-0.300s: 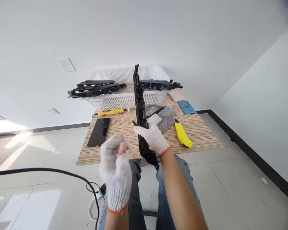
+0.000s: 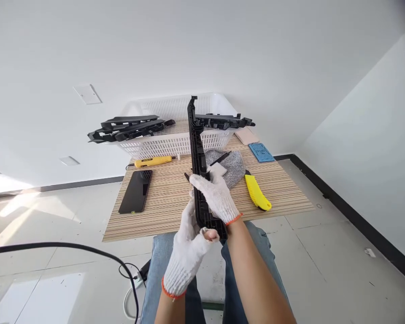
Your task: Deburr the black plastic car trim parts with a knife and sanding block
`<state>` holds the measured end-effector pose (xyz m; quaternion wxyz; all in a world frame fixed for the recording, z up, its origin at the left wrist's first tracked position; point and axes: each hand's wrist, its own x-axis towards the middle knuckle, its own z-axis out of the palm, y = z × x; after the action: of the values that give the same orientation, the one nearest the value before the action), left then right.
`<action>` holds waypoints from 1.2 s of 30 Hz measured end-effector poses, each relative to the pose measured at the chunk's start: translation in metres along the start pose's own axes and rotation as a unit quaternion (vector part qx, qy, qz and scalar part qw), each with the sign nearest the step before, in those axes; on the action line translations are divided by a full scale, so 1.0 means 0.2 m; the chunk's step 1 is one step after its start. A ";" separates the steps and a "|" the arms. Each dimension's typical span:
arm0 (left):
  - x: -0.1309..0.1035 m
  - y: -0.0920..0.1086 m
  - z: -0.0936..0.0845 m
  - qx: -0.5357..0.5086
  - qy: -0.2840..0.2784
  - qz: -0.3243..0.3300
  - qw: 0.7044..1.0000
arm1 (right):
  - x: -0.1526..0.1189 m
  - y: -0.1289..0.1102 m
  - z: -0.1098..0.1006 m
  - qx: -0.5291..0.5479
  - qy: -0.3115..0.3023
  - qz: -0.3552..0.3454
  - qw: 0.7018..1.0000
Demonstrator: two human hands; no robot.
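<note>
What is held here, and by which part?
A long black plastic part, upright; right hand grips its lower middle, left hand touches its bottom end.
</note>
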<state>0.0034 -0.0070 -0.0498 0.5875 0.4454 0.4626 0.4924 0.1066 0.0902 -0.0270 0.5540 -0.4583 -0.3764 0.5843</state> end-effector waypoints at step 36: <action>-0.04 0.00 -0.04 -0.026 0.135 -0.099 0.986 | 0.12 0.04 -0.20 -0.631 0.173 -0.014 0.756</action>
<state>-0.0045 -0.0139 -0.0495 0.5772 0.3114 0.5664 0.4990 0.1436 0.1099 -0.0488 0.2029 -0.7917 -0.5642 0.1167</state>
